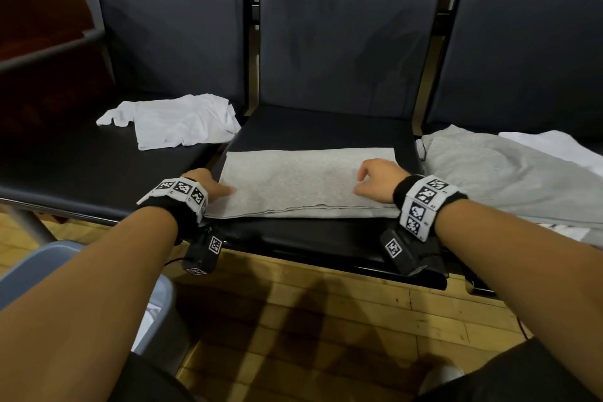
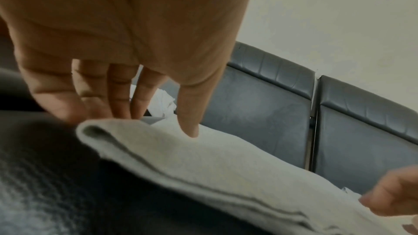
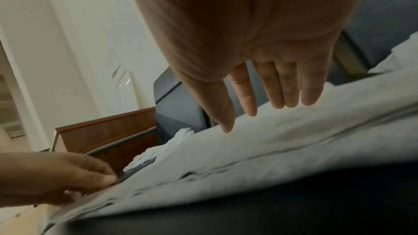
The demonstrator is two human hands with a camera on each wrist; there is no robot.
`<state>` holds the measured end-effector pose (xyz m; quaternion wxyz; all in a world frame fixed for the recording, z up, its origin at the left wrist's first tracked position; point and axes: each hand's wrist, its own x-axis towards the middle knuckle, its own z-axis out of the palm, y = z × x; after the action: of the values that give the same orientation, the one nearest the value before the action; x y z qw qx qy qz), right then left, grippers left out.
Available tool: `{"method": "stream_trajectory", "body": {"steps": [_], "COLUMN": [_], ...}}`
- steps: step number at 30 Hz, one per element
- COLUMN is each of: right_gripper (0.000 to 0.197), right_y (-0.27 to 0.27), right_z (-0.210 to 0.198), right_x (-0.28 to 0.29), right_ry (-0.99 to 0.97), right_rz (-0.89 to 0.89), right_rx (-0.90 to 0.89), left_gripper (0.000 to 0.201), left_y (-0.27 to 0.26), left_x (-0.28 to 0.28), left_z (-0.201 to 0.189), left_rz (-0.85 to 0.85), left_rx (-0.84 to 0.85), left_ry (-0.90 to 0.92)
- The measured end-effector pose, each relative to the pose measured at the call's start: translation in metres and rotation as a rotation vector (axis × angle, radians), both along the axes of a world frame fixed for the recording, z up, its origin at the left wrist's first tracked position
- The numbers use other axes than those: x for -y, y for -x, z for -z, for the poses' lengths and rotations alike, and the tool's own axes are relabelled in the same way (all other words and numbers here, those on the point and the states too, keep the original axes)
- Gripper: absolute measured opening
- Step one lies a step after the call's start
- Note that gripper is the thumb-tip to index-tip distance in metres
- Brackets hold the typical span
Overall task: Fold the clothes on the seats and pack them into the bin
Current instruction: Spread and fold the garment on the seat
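A grey garment (image 1: pixel 303 183), folded into a long flat rectangle, lies across the front of the middle seat (image 1: pixel 326 127). My left hand (image 1: pixel 217 188) is at its left end. In the left wrist view the left hand (image 2: pixel 158 122) has its thumb on top of the fold and its fingers (image 2: pixel 117 99) reaching behind the edge, pinching it. My right hand (image 1: pixel 362 183) hangs over the garment's right part with relaxed fingers (image 3: pixel 289 87), and only the thumb tip touches the cloth (image 3: pixel 294 149). The grey-blue bin (image 1: pixel 49 264) stands on the floor at the lower left.
A crumpled white shirt (image 1: pixel 176 121) lies on the left seat. An unfolded grey garment (image 1: pixel 505 173) covers the right seat with a white one (image 1: pixel 561 147) behind it. Dark seat backs rise behind. A brown wooden cabinet (image 1: pixel 42 26) stands far left. The floor is wood.
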<state>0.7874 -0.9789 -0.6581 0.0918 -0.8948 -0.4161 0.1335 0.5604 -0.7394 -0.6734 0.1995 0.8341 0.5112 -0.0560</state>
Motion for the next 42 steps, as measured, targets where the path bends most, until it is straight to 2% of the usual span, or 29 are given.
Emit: {"method": "stream_trajectory", "body": {"steps": [3, 5, 8, 10, 13, 17, 20, 22, 24, 28, 30, 33, 35, 37, 39, 42], "right_gripper": [0.066, 0.074, 0.067, 0.068, 0.071, 0.067, 0.066, 0.062, 0.052, 0.037, 0.030, 0.037, 0.049, 0.058, 0.054, 0.051], "right_y": [0.014, 0.021, 0.029, 0.033, 0.042, 0.061, 0.083, 0.095, 0.096, 0.072, 0.056, 0.027, 0.011, 0.003, 0.007, 0.008], "right_z": [0.014, 0.022, 0.033, 0.038, 0.042, 0.039, 0.036, 0.030, 0.022, 0.005, -0.004, -0.007, -0.002, 0.006, 0.011, 0.021], "right_x": [-0.018, -0.028, -0.039, -0.046, -0.054, -0.069, -0.082, -0.087, -0.092, -0.090, -0.078, -0.059, -0.050, -0.044, -0.043, -0.047], "right_ry": [0.082, 0.155, 0.202, 0.230, 0.275, 0.289, 0.251, 0.161, 0.070, -0.239, -0.374, -0.550, -0.596, -0.572, -0.496, -0.325], "right_rz": [-0.012, -0.037, -0.053, -0.051, -0.064, -0.137, -0.170, -0.169, -0.135, 0.166, 0.310, 0.449, 0.508, 0.559, 0.609, 0.593], "right_rx": [-0.059, -0.069, -0.051, -0.047, -0.092, -0.095, -0.165, -0.270, -0.396, -0.810, -0.939, -1.140, -1.258, -1.246, -1.152, -0.796], "left_gripper": [0.062, 0.068, 0.065, 0.055, 0.045, 0.034, 0.033, 0.030, 0.026, 0.014, 0.014, 0.016, 0.024, 0.025, 0.022, 0.016], "left_y": [-0.008, -0.011, -0.014, -0.015, -0.014, -0.002, 0.008, 0.009, 0.005, -0.018, -0.035, -0.066, -0.082, -0.092, -0.093, -0.087], "left_x": [0.000, 0.000, -0.003, -0.006, -0.011, -0.022, -0.028, -0.027, -0.021, 0.009, 0.027, 0.055, 0.074, 0.084, 0.083, 0.067], "left_z": [0.005, 0.007, 0.009, 0.006, -0.004, -0.016, -0.028, -0.037, -0.044, -0.055, -0.056, -0.051, -0.046, -0.039, -0.033, -0.021], "left_rz": [-0.011, -0.001, 0.031, 0.049, 0.018, -0.114, -0.215, -0.230, -0.173, -0.023, 0.085, 0.278, 0.378, 0.384, 0.347, 0.259], "left_rx": [-0.013, -0.037, -0.083, -0.044, 0.120, 0.311, 0.461, 0.584, 0.639, 0.738, 0.766, 0.708, 0.667, 0.651, 0.621, 0.571], "left_ry": [0.032, 0.025, 0.021, 0.012, -0.014, -0.041, 0.031, 0.061, 0.035, 0.053, 0.068, 0.076, 0.190, 0.342, 0.369, 0.318]}}
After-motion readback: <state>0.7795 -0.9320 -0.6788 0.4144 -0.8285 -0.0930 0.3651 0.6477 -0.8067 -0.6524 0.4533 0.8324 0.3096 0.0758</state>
